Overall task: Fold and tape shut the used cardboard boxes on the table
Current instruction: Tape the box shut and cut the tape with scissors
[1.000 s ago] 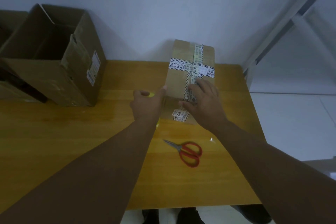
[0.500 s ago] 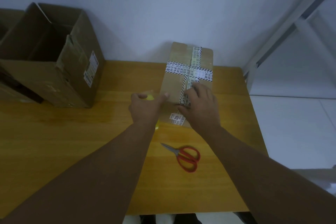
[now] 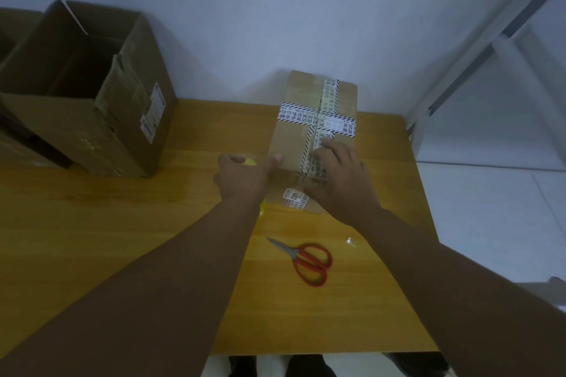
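1. A closed cardboard box [image 3: 294,138] lies far right on the counter [image 3: 122,223]. Its striped tape [image 3: 306,116] carries Chinese print, and a label [image 3: 294,196] reads "4002".
2. The right hand [image 3: 340,184] presses flat on the tape.
3. The left hand [image 3: 242,180] grips a yellow tape roll [image 3: 251,161], thumb against the box.
4. Red scissors [image 3: 306,259] lie nearby.

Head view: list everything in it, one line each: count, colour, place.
closed box: one, brown with black-and-white printed tape, table's far right.
open box: one, brown, table's far left.
further cardboard: count unclear, brown, cut off at left edge.
scissors: one pair, red handles, before closed box.
yellow object: one, mostly hidden under left hand.
table: one, yellowish wood.
left hand: one, grips yellow object, thumb against closed box.
right hand: one, fingers flat on closed box's top.
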